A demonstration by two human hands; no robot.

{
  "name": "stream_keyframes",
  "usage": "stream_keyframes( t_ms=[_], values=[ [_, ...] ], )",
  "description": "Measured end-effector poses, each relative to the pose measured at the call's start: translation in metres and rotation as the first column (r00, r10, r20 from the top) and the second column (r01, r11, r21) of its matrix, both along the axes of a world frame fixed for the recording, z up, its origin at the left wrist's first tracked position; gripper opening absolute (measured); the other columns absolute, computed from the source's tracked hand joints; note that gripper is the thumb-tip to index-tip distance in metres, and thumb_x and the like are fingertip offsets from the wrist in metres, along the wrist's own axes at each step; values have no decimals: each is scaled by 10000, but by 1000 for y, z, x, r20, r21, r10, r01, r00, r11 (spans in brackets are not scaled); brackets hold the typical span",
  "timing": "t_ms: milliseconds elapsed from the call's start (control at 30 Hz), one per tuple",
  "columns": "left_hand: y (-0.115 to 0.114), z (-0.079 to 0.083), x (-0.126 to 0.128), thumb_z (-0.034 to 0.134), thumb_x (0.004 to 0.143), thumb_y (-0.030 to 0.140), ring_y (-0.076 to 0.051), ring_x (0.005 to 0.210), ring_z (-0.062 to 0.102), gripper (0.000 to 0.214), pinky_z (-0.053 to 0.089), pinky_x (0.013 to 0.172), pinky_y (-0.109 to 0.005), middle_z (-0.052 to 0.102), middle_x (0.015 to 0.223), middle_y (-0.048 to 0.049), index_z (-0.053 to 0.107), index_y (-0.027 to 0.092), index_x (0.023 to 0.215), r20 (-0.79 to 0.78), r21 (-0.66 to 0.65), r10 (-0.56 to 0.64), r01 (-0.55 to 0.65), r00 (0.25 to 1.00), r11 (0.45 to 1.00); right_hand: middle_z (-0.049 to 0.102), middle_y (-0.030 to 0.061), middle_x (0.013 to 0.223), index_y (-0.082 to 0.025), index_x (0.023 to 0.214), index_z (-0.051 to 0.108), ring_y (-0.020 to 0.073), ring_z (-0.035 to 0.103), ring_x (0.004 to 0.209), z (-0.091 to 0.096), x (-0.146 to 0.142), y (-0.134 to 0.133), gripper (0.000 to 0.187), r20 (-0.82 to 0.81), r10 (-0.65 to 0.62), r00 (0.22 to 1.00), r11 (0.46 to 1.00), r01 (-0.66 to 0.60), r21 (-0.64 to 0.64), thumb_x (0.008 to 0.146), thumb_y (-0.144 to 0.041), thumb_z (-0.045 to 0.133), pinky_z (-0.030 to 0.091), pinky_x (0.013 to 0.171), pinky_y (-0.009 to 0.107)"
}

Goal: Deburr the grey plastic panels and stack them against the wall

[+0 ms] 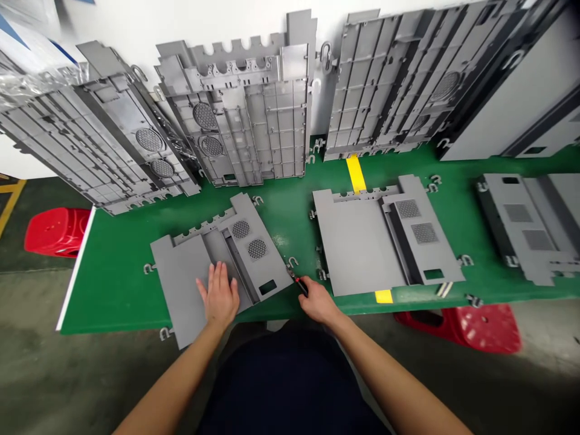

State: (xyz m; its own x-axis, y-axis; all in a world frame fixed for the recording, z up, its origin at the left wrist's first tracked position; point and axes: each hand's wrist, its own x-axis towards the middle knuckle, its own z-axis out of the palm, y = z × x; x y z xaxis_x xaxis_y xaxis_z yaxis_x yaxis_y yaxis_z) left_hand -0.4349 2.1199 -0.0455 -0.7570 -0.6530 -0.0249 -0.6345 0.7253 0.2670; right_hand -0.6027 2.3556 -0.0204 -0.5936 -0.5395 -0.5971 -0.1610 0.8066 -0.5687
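My left hand (222,296) lies flat with fingers stretched on a grey plastic panel (185,278), near its front edge. The panel sits at an angle on the green table and has two round grilles and a small rectangular opening. My right hand (318,300) is closed round the dark handle of a pair of cutting pliers (299,284) with a red part. The jaws point to the panel's right corner, by a small hook-shaped plastic tab (292,262). Whether the jaws touch the tab is too small to tell. More hook-shaped tabs (148,268) stick out from the panel's left side.
To the right lies a second grey panel (353,248), with a further one (521,223) beyond it. Several ribbed panels (281,127) lean upright along the back of the green table (113,272). Red stools (492,326) stand below the table at both sides.
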Motion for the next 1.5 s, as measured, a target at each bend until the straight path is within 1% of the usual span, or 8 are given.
stream_keyframes(
  t_ms=[133, 267, 433, 567, 733, 1033, 1200, 1500],
  values=[
    [-25, -17, -12, 261, 1056, 377, -355, 1598, 279, 621, -3, 1300, -691, 463, 1633, -195, 479, 60, 1543, 35, -15, 1, -1, 999, 1000, 724, 114, 1073, -177, 1244, 597, 242, 674, 967, 0, -1, -3, 388, -14, 21, 1000, 999, -21, 32, 861, -176, 539, 433, 841, 302],
    [-28, -27, -9, 242, 1058, 389, -354, 1597, 282, 640, 50, 1319, -645, 528, 1582, -195, 540, 29, 1494, 33, -67, -23, 26, 999, 997, 713, 101, 1039, -192, 1187, 597, 231, 667, 922, 0, -3, -7, 337, -26, 39, 999, 998, -38, 45, 855, -169, 538, 413, 801, 297],
    [-26, -27, -10, 248, 1058, 396, -351, 1605, 262, 648, 69, 1327, -627, 532, 1579, -193, 534, 19, 1502, 68, -96, -46, 53, 997, 994, 721, 67, 936, -204, 1156, 598, 226, 673, 880, 0, -8, -8, 331, -17, 80, 997, 995, -79, 57, 835, -145, 544, 398, 771, 292],
    [-26, -28, -10, 252, 1063, 389, -351, 1610, 245, 643, 73, 1329, -618, 542, 1571, -191, 535, 10, 1498, 78, -119, -57, 66, 995, 991, 740, 56, 906, -213, 1146, 604, 228, 693, 870, -5, -10, -9, 262, -16, 97, 995, 991, -95, 89, 892, -183, 549, 401, 778, 295],
    [-27, -31, -8, 267, 1064, 384, -354, 1613, 229, 635, 75, 1330, -615, 533, 1580, -188, 524, 9, 1507, 73, -112, -66, 74, 995, 991, 767, 101, 983, -203, 1141, 622, 246, 717, 949, -13, -8, -13, 193, -27, 82, 996, 981, -76, 177, 966, -260, 563, 425, 824, 306],
    [-25, -31, -9, 278, 1054, 374, -345, 1623, 203, 628, 77, 1324, -634, 510, 1599, -189, 507, 25, 1523, 59, -84, -59, 64, 996, 994, 775, 154, 1011, -218, 1003, 705, 326, 731, 1002, -13, -5, -26, 247, -33, -20, 999, 933, 30, 359, 951, -415, 565, 499, 798, 377],
    [-25, -31, -8, 290, 1044, 371, -346, 1623, 204, 629, 72, 1322, -639, 504, 1603, -192, 508, 29, 1524, 25, -47, -50, 51, 998, 998, 777, 164, 1016, -209, 1052, 729, 313, 736, 997, -16, -1, -27, 292, -81, -4, 997, 936, 32, 350, 970, -414, 538, 520, 846, 387],
    [-26, -32, -6, 274, 1044, 381, -351, 1620, 215, 649, 63, 1326, -624, 514, 1591, -201, 514, 6, 1516, 4, -73, -57, 57, 998, 996, 766, 187, 1031, -176, 1079, 757, 311, 739, 996, -20, 3, -25, 300, -131, -6, 991, 942, 50, 332, 969, -343, 534, 544, 866, 384]
  ],
)
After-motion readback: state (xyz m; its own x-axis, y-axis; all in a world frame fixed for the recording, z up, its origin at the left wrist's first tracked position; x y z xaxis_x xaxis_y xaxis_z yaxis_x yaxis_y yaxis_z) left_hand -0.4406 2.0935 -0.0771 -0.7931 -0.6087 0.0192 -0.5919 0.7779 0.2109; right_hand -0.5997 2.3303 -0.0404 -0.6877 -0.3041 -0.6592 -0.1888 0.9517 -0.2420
